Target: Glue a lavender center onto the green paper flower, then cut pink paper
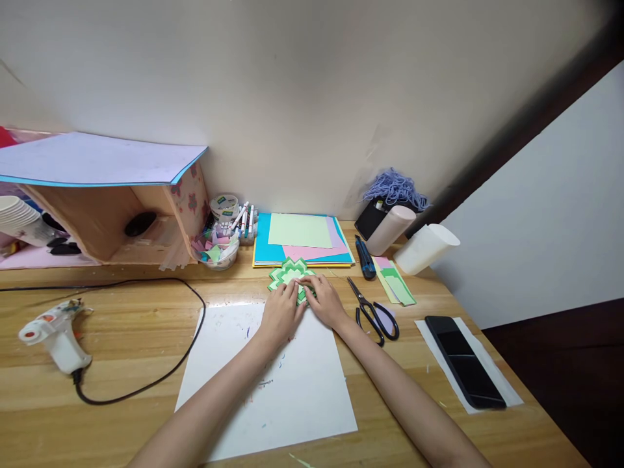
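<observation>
A layered paper flower (287, 270) in light and dark green lies at the far edge of a white paper sheet (312, 403). My left hand (281, 314) is on its near side, fingers bent and pressed to the paper. From the right, my right hand (325, 303) meets it with curved fingers, the fingertips of both hands together near the flower's middle. My hands cover the near part of the flower. Black-handled scissors (373, 313) lie to the right of my right hand, partly over a small lilac paper piece.
Stacked coloured paper (263, 240) lies behind the flower. A glue gun (58, 338) with its looping cord is at left, near an open box (112, 214). At right are a blue-black utility knife (364, 259), paper strips (396, 286), two rolls and a phone (463, 361).
</observation>
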A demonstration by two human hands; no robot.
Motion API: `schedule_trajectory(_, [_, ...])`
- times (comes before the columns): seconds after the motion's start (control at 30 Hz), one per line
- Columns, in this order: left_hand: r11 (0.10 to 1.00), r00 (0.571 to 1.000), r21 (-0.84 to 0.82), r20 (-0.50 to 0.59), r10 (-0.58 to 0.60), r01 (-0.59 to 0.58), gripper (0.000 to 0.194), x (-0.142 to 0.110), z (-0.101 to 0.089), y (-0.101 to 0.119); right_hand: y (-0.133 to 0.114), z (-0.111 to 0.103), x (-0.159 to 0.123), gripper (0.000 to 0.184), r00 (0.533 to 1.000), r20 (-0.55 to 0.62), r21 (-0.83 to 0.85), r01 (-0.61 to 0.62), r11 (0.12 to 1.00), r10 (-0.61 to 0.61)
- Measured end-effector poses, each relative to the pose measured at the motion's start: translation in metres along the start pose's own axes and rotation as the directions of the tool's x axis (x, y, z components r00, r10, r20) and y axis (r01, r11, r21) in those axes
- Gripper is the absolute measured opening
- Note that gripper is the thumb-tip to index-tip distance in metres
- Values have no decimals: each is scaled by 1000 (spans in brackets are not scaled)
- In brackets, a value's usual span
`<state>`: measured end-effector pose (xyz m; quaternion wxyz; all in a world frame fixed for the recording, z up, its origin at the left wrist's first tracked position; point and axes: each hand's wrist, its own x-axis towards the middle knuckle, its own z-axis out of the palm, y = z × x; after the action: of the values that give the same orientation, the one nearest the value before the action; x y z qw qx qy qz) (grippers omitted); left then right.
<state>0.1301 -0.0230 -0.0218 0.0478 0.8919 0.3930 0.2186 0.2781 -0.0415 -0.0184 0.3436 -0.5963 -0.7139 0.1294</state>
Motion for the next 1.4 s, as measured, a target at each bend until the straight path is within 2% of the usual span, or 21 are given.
schedule_trajectory(0.1, [1000, 1000, -26, -20, -4, 3, 38, -1, -4, -1, 1, -3, -1, 28, 1000, -15, 86, 24, 996, -22])
schedule_trajectory(0.17, [998, 999, -65, -50, -12, 8, 35, -2, -7, -2, 4, -3, -1, 31, 996, -92, 119, 12, 993, -1])
schedule_trajectory(0.23, [993, 996, -113, -86, -34, 24, 33, -4, -10, -4, 9, -3, -1, 31, 975, -201, 122, -67, 990, 91])
schedule_trajectory(0.3, [988, 990, -148, -120, -69, 51, 31, -4, -12, -6, 16, -1, 0, 31, 952, -242, 122, -164, 979, 189])
schedule_trajectory(0.4, [985, 985, -158, -142, -96, 73, 27, -5, -13, -7, 24, 2, 3, 38, 959, -152, 149, -218, 965, 240])
schedule_trajectory(0.5, [985, 988, -163, -136, -75, 52, 26, -5, -12, -7, 26, 2, 7, 46, 961, -88, 240, -235, 942, 262])
schedule_trajectory(0.57, [982, 988, -184, -142, -66, 39, 26, -5, -13, -6, 24, 0, 10, 49, 951, -44, 385, -266, 884, 306])
schedule_trajectory(0.63, [973, 984, -226, -159, -85, 48, 22, -6, -16, -5, 22, -3, 13, 51, 939, 33, 563, -300, 770, 342])
schedule_trajectory(0.73, [926, 951, -350, -212, -223, 139, 14, -6, -19, -8, 21, -7, 15, 48, 916, 150, 736, -355, 576, 373])
schedule_trajectory(0.8, [846, 893, -482, -242, -379, 229, 16, -3, -19, -13, 20, -10, 16, 44, 902, 208, 787, -383, 483, 378])
schedule_trajectory(0.87, [688, 815, -647, -175, -552, 327, 37, 1, -19, -19, 17, -13, 17, 42, 897, 237, 820, -390, 419, 373])
schedule_trajectory(0.93, [435, 737, -800, 13, -675, 413, 57, 7, -22, -24, 10, -16, 18, 43, 902, 229, 846, -371, 384, 367])
schedule_trajectory(0.97, [299, 709, -848, 121, -695, 438, 63, 10, -25, -26, 5, -19, 18, 44, 904, 225, 854, -362, 374, 363])
schedule_trajectory(1.03, [98, 686, -887, 274, -674, 451, 65, 16, -35, -26, -6, -24, 19, 45, 910, 231, 858, -357, 369, 345])
schedule_trajectory(1.1, [28, 700, -894, 329, -634, 446, 62, 19, -47, -23, -17, -29, 19, 46, 913, 248, 854, -364, 373, 323])
schedule_trajectory(1.23, [-3, 765, -908, 354, -538, 419, 61, 20, -67, -14, -32, -36, 17, 45, 918, 238, 853, -354, 384, 316])
schedule_trajectory(1.4, [-6, 776, -907, 364, -515, 421, 59, 18, -72, -14, -38, -41, 16, 42, 921, 211, 845, -340, 413, 327])
